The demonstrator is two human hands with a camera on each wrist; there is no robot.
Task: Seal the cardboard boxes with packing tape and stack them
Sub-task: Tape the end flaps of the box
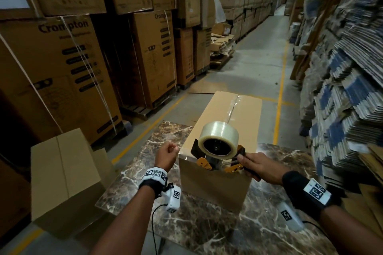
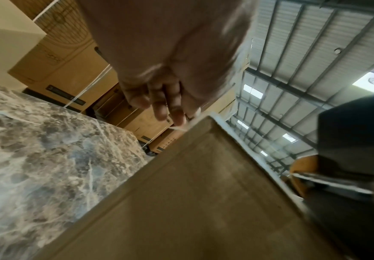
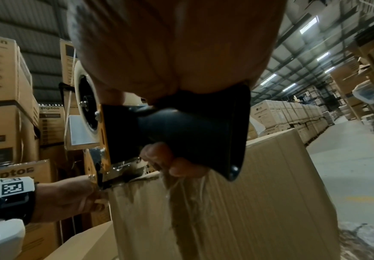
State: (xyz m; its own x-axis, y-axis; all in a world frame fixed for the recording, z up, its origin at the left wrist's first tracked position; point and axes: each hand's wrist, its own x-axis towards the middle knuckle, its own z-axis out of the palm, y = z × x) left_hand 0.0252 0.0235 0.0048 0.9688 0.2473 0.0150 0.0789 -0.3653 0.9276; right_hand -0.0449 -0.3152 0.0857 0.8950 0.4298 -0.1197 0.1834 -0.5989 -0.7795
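Right hand (image 1: 255,165) grips black-handled tape dispenser (image 1: 217,151) on matte cardboard box (image 1: 215,182).

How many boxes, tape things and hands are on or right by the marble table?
Plain cardboard boxes: 2, the box on the table and the box beside the table
Tape dispensers: 1, tape dispenser
Hands: 2, left hand and right hand
Total: 5
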